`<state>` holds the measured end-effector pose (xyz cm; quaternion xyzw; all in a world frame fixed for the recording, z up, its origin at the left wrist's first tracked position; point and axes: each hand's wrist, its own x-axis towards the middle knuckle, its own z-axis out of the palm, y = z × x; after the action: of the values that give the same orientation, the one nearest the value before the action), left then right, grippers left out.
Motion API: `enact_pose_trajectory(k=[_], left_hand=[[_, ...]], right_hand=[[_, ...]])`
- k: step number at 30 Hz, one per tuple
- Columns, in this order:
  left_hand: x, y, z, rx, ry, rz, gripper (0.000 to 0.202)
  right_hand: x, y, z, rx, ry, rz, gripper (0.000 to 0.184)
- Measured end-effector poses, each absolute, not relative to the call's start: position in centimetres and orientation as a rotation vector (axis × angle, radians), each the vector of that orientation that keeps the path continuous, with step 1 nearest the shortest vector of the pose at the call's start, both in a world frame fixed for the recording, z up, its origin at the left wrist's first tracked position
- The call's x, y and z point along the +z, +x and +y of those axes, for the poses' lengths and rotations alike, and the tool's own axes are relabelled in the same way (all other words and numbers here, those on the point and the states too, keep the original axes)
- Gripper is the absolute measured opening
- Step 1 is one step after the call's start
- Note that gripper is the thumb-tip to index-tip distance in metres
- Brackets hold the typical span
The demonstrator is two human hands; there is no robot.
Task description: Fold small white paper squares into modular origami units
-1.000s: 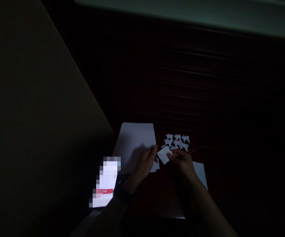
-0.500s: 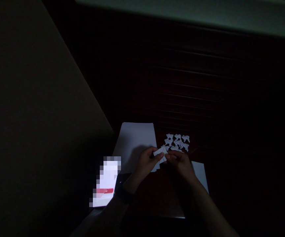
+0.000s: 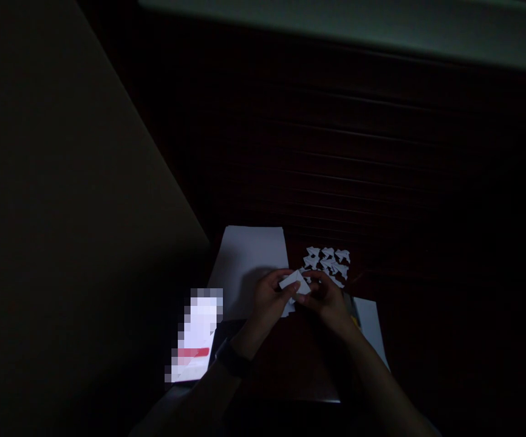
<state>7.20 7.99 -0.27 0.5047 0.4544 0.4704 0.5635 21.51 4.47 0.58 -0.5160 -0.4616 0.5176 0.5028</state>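
Between my two hands is a small piece of folded white paper [image 3: 296,280], held above the dark table [image 3: 290,370]. My left hand [image 3: 269,298] pinches its left side, thumb laid across the front face. On the other side my right hand [image 3: 329,300] grips the right edge, fingers curled behind it and thumb low at the front. Just beyond the hands lie several small folded white paper figures [image 3: 327,262], set out in rough rows. The nearest of them are partly hidden by my fingers and the paper.
A stack of white paper sheets [image 3: 254,249] lies behind my left hand. Another white sheet [image 3: 371,325] is beside my right forearm, next to a dark object with a yellow patch. A bright screen [image 3: 194,340], pixelated, glows at the left. A pale wall [image 3: 62,212] rises on the left.
The folded paper has turned and tilted, with its point now upward. My right hand has shifted its grip, its thumb dropping lower. Part of a dark and yellow object now shows beside my right wrist.
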Motion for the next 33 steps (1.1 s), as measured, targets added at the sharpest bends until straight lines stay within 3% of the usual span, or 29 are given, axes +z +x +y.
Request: enact_pose_trajectory(k=[16, 33], left_hand=[[-0.4, 6.8, 7.9, 0.813, 1.490, 0.932, 0.016], [-0.1, 6.4, 8.2, 0.932, 1.085, 0.881, 0.031]], right_hand=[[-0.3, 22.4, 4.8, 1.129, -1.425, -1.430, 0.044], [-0.4, 22.7, 5.0, 1.050, -1.380, -1.154, 0.028]])
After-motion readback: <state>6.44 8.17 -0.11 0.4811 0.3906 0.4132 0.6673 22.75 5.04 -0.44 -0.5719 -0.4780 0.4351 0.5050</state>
